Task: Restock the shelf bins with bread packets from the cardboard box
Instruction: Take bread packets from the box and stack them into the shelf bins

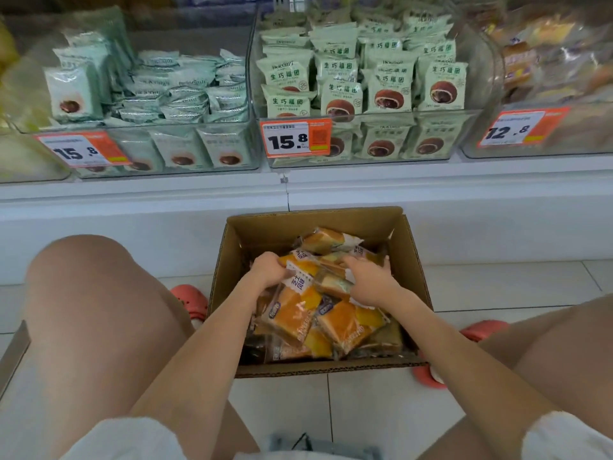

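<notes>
Inside the cardboard box (411,260), both hands' fingers (265,260) curl clamped around bread packets (298,287).

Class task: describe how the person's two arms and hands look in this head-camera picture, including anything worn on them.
Both arms are bare from the upper arm down to the fingers. The left hand and the right hand wear no gloves, and no rings, watch or bracelet can be seen on the hands or wrists. At the bottom edge, short white sleeves of soft-looking cloth cover the upper arms. No markings show.
</notes>
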The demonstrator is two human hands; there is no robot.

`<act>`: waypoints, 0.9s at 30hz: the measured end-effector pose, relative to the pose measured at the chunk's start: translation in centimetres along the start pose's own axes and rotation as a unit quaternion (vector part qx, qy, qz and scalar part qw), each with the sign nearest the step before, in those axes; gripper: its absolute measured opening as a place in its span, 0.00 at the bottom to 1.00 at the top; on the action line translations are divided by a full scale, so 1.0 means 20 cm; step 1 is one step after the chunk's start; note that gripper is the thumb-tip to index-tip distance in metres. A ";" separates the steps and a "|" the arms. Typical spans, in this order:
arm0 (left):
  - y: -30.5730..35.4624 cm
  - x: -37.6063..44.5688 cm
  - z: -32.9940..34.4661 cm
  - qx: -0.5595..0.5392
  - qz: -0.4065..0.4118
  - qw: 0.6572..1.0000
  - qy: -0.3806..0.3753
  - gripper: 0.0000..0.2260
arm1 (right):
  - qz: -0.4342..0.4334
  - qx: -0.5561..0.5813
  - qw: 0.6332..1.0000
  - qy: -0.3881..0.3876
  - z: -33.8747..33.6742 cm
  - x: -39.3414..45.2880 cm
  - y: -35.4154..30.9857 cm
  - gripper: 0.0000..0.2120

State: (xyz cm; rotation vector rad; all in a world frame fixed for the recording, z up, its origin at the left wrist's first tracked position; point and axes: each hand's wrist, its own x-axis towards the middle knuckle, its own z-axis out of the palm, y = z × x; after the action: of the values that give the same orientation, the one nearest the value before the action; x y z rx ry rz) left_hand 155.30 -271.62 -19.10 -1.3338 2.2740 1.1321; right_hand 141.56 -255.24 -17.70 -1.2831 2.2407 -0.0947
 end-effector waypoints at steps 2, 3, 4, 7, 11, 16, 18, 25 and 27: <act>0.02 -0.04 -0.04 -0.041 0.017 0.999 -0.007 0.08 | -0.019 0.040 0.999 0.017 -0.01 0.00 -0.02 0.25; 0.03 -0.05 -0.06 -0.063 0.029 0.997 -0.016 0.07 | -0.034 0.062 0.997 0.030 -0.02 -0.01 -0.03 0.24; 0.03 -0.07 -0.08 -0.088 0.043 0.995 -0.026 0.06 | -0.053 0.092 0.993 0.043 -0.02 -0.01 -0.05 0.24; 0.06 -0.14 -0.15 -0.100 0.106 0.989 -0.040 0.09 | -0.104 0.189 0.974 0.061 -0.06 -0.02 -0.12 0.27; 0.13 -0.27 -0.29 -0.106 0.194 0.974 -0.050 0.07 | -0.115 0.211 0.971 0.013 -0.18 0.00 -0.19 0.31; 0.25 -0.40 -0.48 -0.228 0.239 0.944 -0.013 0.05 | -0.155 0.316 0.936 -0.008 -0.36 -0.08 -0.25 0.16; 0.28 -0.44 -0.55 -0.237 0.241 0.941 -0.017 0.04 | -0.147 0.385 0.911 0.011 -0.43 -0.13 -0.22 0.10; 0.30 -0.49 -0.67 -0.136 0.190 0.964 -0.128 0.17 | -0.093 0.573 0.810 0.081 -0.58 -0.26 -0.11 0.07; 0.36 -0.52 -0.70 -0.159 0.224 0.958 -0.088 0.14 | -0.081 0.608 0.786 0.076 -0.62 -0.29 -0.09 0.09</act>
State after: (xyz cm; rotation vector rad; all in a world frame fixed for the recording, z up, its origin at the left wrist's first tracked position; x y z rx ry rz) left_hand 156.94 -273.64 -0.49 -0.7751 2.3952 1.7480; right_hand 139.10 -254.09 -4.11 -0.6765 1.5299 -1.4740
